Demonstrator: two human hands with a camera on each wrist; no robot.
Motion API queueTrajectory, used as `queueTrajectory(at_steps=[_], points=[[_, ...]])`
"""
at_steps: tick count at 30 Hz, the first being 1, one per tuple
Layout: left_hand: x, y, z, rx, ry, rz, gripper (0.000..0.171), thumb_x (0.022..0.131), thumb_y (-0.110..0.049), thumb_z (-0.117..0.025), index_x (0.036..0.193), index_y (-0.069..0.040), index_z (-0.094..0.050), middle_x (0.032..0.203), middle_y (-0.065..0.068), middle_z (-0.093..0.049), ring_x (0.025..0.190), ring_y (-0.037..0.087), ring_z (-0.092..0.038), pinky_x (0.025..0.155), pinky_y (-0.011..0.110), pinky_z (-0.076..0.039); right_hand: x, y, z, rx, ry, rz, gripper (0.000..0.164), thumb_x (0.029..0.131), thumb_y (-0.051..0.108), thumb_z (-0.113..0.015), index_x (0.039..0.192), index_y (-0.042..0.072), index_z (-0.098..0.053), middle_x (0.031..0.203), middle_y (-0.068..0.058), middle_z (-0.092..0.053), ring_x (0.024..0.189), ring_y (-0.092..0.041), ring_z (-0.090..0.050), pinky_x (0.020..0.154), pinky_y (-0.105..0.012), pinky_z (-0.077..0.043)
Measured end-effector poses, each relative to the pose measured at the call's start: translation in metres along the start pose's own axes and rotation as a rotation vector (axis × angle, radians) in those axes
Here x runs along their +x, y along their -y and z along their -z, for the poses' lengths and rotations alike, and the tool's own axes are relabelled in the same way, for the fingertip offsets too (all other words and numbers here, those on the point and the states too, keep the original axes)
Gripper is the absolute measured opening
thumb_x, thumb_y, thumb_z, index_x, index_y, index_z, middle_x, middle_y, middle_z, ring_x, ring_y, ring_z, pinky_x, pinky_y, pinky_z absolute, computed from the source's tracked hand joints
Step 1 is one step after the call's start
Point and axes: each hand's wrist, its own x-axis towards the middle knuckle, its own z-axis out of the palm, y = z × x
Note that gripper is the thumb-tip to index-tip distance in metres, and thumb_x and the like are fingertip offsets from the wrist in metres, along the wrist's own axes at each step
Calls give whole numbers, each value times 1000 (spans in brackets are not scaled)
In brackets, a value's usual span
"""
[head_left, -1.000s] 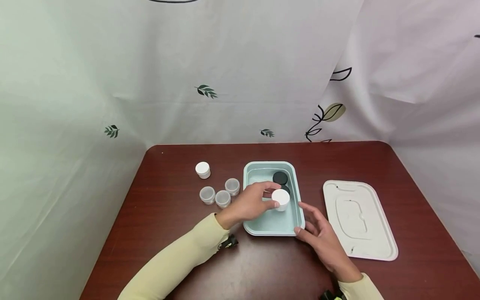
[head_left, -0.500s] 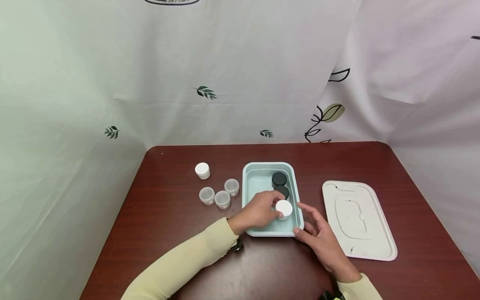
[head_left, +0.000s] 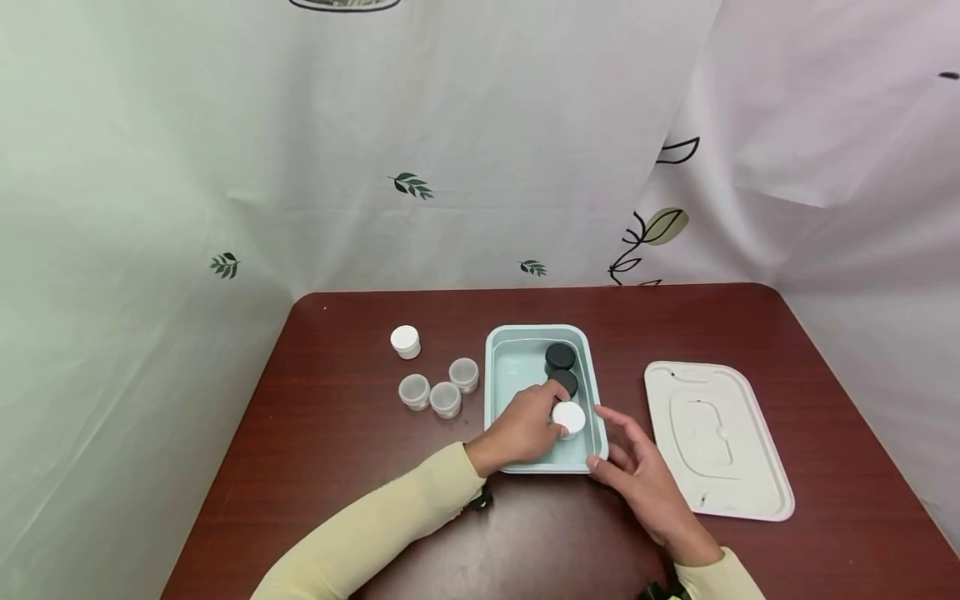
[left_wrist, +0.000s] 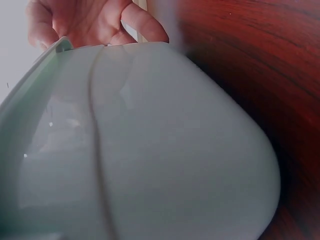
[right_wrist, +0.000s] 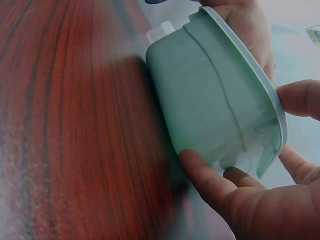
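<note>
From afar, I watch the left grip (head_left: 528, 423) pinch a white jar (head_left: 569, 419) inside the tray (head_left: 490, 367), the right grip (head_left: 641, 468) spread at its rim; likely light, stiff, smooth, the jar suits holding by its sides.

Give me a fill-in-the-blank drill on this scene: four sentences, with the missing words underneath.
1. The left hand holds a small round jar with a ____ cap.
2. The pale blue-green rectangular plastic tub contains ____ round black-capped jars.
3. The flat white rectangular lid lies to the tub's ____.
4. Left of the tub, ____ round jars with translucent tops stand on the dark red wooden table.

Missing words: white; two; right; three.
</note>
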Motion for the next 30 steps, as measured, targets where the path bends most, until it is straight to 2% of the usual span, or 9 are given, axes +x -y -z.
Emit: queueTrajectory(at_steps=[9, 20, 24, 27, 30], points=[[0, 0, 0, 5, -31, 6, 32, 95, -5, -76, 123, -8, -62, 114, 11, -66, 103, 20, -57, 90, 26, -50, 0, 2, -1, -10, -10, -15, 68, 101, 1, -66, 161, 9, -35, 156, -26, -40, 126, -13, -66, 88, -27, -61], [-1, 1, 2, -2, -17, 1, 32, 97, -7, -75, 127, -9, -63, 117, 10, -66, 106, 19, -55, 91, 26, -50, -1, 3, -2, -13, -13, -27, 68, 101, 2, -67, 161, 10, -35, 155, -24, -41, 126, -14, -67, 88, -28, -61], [-3, -2, 14, -39, -9, 5, 35, 98, -9, -74, 131, -7, -63, 115, 14, -65, 102, 20, -55, 90, 28, -48, -1, 3, -2, -21, -19, -28, 68, 101, 1, -67, 160, 10, -35, 154, -25, -42, 126, -14, -67, 88, -27, -61], [-5, -4, 28, -115, -37, 5, 37, 97, -8, -74, 133, -4, -64, 117, 18, -65, 105, 25, -62, 92, 31, -51, -1, 3, -3, -26, -23, -24, 68, 101, 1, -67, 160, 9, -36, 153, -24, -42, 126, -15, -67, 88, -28, -61], [-8, -4, 44, -229, -75, 22, 40, 98, -7, -73, 136, -3, -63, 125, 18, -65, 116, 29, -68, 99, 35, -55, -1, 3, -2, -25, -27, -18, 68, 100, 0, -67, 160, 8, -36, 151, -24, -43, 125, -15, -67, 88, -28, -61]])
